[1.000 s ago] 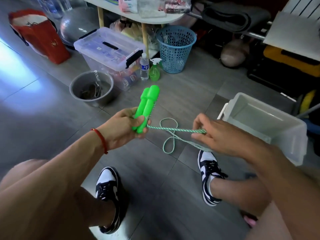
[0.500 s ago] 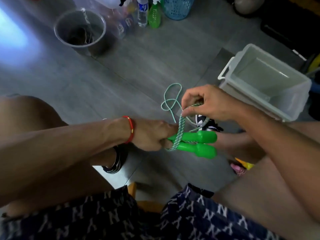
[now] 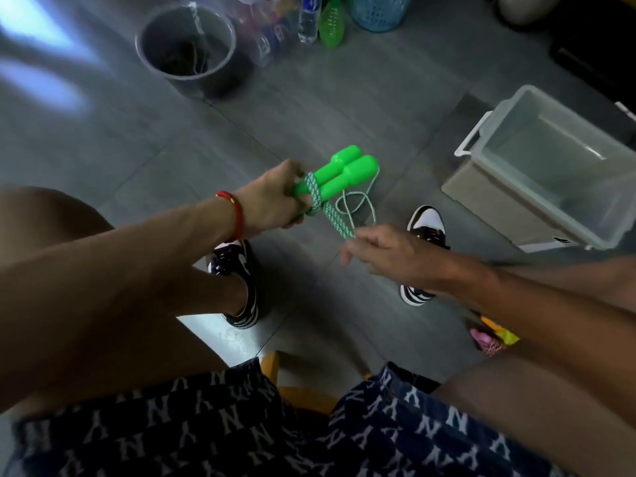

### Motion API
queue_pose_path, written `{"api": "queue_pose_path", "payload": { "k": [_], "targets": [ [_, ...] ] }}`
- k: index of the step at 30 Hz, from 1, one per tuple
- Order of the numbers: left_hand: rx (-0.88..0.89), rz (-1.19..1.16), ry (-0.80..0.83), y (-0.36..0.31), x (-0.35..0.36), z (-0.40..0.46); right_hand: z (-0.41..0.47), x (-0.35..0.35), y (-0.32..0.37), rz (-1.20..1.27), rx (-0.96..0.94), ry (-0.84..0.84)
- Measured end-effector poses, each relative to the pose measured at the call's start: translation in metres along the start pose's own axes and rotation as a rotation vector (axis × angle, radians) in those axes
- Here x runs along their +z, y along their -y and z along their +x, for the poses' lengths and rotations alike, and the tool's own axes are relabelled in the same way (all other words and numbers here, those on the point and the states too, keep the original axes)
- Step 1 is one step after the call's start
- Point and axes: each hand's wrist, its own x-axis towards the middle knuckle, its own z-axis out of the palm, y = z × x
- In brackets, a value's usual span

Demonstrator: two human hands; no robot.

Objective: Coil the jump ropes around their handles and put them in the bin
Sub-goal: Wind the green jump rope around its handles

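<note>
My left hand (image 3: 275, 197) grips the two bright green handles (image 3: 344, 170) of a jump rope side by side, their thick ends pointing up and right. A few turns of the green-and-white rope (image 3: 332, 215) are wound round the handles next to my fingers. From there the doubled rope runs down to my right hand (image 3: 385, 256), which pinches it at the fingertips. A loose loop hangs behind toward the floor. The clear plastic bin (image 3: 550, 173) stands on the floor at the right, with nothing visible inside.
A grey bucket (image 3: 187, 46) stands at the back left, with a water bottle (image 3: 308, 18), a green spray bottle (image 3: 330, 25) and a blue basket (image 3: 378, 12) behind. My two shoes (image 3: 237, 284) rest on the grey tile floor. Pink and yellow objects (image 3: 488, 339) lie low right.
My left hand has swung the handles from pointing right to pointing up and right. My right hand has come down from above the handles to below them, carrying the rope round.
</note>
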Motion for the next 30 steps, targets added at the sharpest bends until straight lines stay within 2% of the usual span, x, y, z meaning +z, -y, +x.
{"api": "queue_pose_path", "payload": {
  "k": [3,7,9,13,18,21,26,30],
  "targets": [
    [-0.033,0.108,-0.048,0.011,0.003,0.009,0.002,0.005,0.007,-0.092,0.036,0.000],
    [-0.094,0.213,-0.121,0.019,0.002,0.019,0.003,0.007,0.013,-0.066,0.115,0.069],
    [-0.098,0.345,-0.119,0.022,0.003,0.023,0.003,0.007,0.017,-0.229,0.097,0.069],
    [-0.084,0.628,0.010,0.028,0.009,0.022,-0.005,0.008,0.017,-0.645,0.006,-0.027],
    [0.010,0.779,0.199,0.030,0.028,0.013,-0.015,-0.007,0.026,-0.962,-0.152,-0.193],
    [0.106,0.861,0.337,0.028,0.039,0.008,-0.014,-0.014,0.031,-0.936,-0.263,-0.245],
    [0.236,0.935,0.424,0.022,0.044,0.002,0.000,-0.028,0.020,-0.665,-0.172,-0.141],
    [0.232,1.032,0.475,0.024,0.038,-0.001,-0.005,-0.023,0.018,-0.738,-0.277,-0.043]
  ]
}}
